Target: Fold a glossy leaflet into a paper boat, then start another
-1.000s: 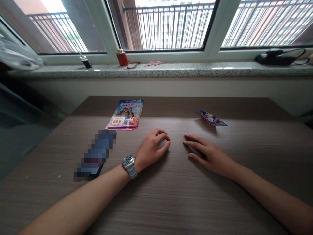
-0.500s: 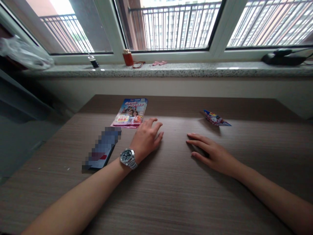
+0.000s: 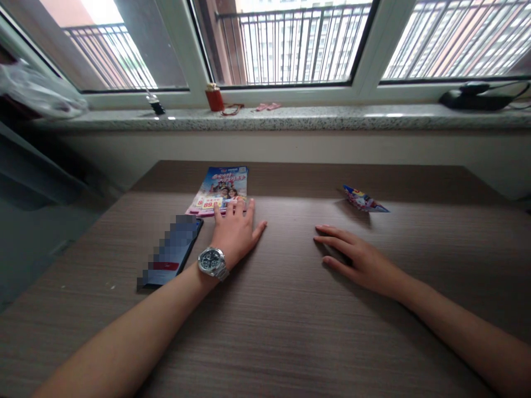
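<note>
My left hand [image 3: 234,231] is spread open, its fingertips over the lower edge of a stack of colourful flyers [image 3: 224,185]. Whether the fingers press on the top flyer I cannot tell. A metal watch [image 3: 212,262] is on the left wrist. Left of that hand lies a phone [image 3: 176,249], its screen partly pixelated. My right hand [image 3: 352,255] rests on the table with fingers stretched out and nothing in it. Beyond it stands a small folded paper piece [image 3: 364,199] in blue, red and white print.
The wood-grain table [image 3: 265,342] reaches toward a speckled stone windowsill [image 3: 315,119]. On the sill are a red bottle [image 3: 214,98], a small dark bottle [image 3: 156,105], pink clips [image 3: 269,106] and a black device with cables [image 3: 475,98]. A plastic bag [image 3: 37,91] sits at far left.
My left hand has moved left onto the flyers' lower edge, and its fingers have spread. The top flyer seems slightly shifted, with a second price label showing. My right hand stays put.
</note>
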The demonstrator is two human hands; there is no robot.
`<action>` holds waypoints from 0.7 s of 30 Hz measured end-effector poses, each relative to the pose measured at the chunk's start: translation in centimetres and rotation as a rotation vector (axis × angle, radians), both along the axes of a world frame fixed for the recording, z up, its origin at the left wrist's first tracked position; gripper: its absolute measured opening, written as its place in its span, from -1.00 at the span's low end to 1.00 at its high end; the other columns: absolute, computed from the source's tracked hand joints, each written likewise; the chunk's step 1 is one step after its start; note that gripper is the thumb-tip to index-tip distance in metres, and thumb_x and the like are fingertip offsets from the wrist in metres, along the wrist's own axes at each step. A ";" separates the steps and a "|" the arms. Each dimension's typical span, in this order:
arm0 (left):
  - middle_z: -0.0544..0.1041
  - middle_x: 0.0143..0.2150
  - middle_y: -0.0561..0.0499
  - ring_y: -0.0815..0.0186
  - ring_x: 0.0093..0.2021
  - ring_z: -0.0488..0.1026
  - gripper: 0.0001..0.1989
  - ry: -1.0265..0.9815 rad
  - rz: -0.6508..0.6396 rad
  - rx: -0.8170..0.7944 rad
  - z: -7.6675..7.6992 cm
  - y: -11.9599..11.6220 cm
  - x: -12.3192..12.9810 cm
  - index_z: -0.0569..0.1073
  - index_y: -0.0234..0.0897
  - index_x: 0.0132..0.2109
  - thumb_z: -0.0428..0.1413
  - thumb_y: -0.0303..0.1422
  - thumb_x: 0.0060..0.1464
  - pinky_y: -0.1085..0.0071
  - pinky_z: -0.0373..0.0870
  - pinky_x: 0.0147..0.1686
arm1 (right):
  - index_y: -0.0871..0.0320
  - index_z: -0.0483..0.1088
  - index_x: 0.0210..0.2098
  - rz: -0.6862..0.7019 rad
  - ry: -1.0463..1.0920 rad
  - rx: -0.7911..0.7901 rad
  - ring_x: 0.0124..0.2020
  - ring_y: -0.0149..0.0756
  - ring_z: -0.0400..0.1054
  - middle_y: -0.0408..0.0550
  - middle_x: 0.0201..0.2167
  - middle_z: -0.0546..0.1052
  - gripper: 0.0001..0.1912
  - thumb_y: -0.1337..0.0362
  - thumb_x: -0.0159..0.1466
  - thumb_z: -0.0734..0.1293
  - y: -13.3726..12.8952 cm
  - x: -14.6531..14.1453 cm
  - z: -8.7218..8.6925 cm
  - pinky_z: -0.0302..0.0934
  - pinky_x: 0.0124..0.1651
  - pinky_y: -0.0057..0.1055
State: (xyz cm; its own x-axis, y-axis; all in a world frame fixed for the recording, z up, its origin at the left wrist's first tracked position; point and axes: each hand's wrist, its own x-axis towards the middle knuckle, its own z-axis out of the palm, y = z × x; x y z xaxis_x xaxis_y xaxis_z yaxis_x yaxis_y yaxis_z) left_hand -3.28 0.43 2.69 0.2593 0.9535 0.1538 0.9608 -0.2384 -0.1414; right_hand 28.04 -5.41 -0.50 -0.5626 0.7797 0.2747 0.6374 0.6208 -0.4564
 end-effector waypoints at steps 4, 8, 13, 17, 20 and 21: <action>0.30 0.38 -0.33 -0.09 0.35 0.24 -0.38 -0.024 -0.053 0.002 0.3 -0.3 0.2 0.28 -0.38 0.37 -0.11 -0.03 0.39 -0.19 -0.02 0.36 | 0.01 0.33 0.28 -0.001 -0.016 -0.007 0.40 -0.03 0.18 0.10 0.38 0.31 -0.57 0.17 0.44 0.26 0.0 0.0 0.1 0.17 0.38 0.08; 0.34 0.36 -0.30 -0.07 0.31 0.30 -0.44 -0.046 -0.121 -0.016 0.4 -0.7 0.5 0.35 -0.36 0.31 -0.06 -0.06 0.38 -0.15 0.06 0.35 | 0.03 0.34 0.28 -0.003 -0.018 -0.014 0.40 -0.03 0.18 0.11 0.38 0.31 -0.57 0.16 0.45 0.26 -0.1 0.0 0.2 0.18 0.37 0.07; 0.35 0.34 -0.27 -0.04 0.33 0.28 -0.48 -0.122 -0.246 -0.065 0.3 -1.7 1.3 0.35 -0.34 0.29 -0.01 -0.08 0.38 -0.11 0.17 0.32 | 0.01 0.34 0.29 -0.010 -0.008 -0.012 0.39 -0.02 0.19 0.09 0.38 0.32 -0.55 0.16 0.43 0.28 -0.1 -0.1 0.2 0.17 0.38 0.07; 0.32 0.35 -0.30 -0.04 0.33 0.28 -0.47 -0.198 -0.403 -0.117 0.3 -2.7 2.2 0.33 -0.34 0.31 0.04 -0.11 0.36 0.00 0.28 0.29 | 0.00 0.36 0.28 -0.012 -0.002 -0.006 0.38 -0.01 0.21 0.10 0.36 0.34 -0.56 0.16 0.42 0.28 -0.1 -0.1 0.3 0.19 0.36 0.06; 0.30 0.37 -0.27 -0.07 0.36 0.24 -0.47 -0.238 -0.509 -0.114 0.1 -3.4 2.6 0.34 -0.25 0.32 0.04 -0.07 0.35 -0.07 0.24 0.32 | -0.02 0.38 0.26 -0.023 0.033 -0.005 0.35 -0.01 0.25 0.09 0.34 0.37 -0.58 0.17 0.43 0.27 -0.1 -0.1 0.5 0.23 0.33 0.04; 0.30 0.37 -0.25 -0.07 0.37 0.23 -0.49 -0.244 -0.558 -0.134 0.0 -3.5 2.7 0.34 -0.22 0.32 0.03 -0.08 0.36 -0.09 0.22 0.32 | -0.02 0.37 0.26 -0.034 0.049 -0.004 0.34 -0.01 0.28 0.09 0.33 0.38 -0.58 0.18 0.43 0.27 -0.2 -0.1 0.5 0.25 0.33 0.03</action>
